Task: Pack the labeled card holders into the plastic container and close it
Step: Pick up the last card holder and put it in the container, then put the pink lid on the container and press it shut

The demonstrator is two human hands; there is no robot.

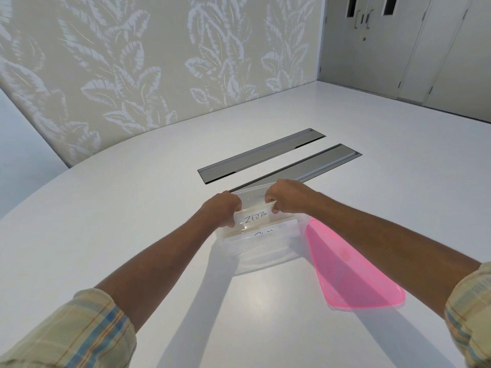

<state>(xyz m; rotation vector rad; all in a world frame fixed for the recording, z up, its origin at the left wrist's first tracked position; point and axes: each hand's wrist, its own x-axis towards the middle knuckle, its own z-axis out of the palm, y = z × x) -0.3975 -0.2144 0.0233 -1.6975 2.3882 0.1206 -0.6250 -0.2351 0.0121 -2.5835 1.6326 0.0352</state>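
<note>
A clear plastic container (261, 254) stands on the white table in front of me, with no lid on it. Both hands hold a clear card holder labeled "ZEBRA" (255, 218) by its ends, over the container's far half. My left hand (225, 209) grips its left end and my right hand (285, 198) grips its right end. A second labeled card holder (264, 233) lies inside the container below, its writing partly hidden. The pink lid (350, 266) lies flat on the table, just right of the container.
Two long grey cable trays (260, 155) (318, 163) are set into the white table (132, 221) beyond the container. A leaf-patterned wall stands behind the table, and grey doors (364, 35) are at the far right.
</note>
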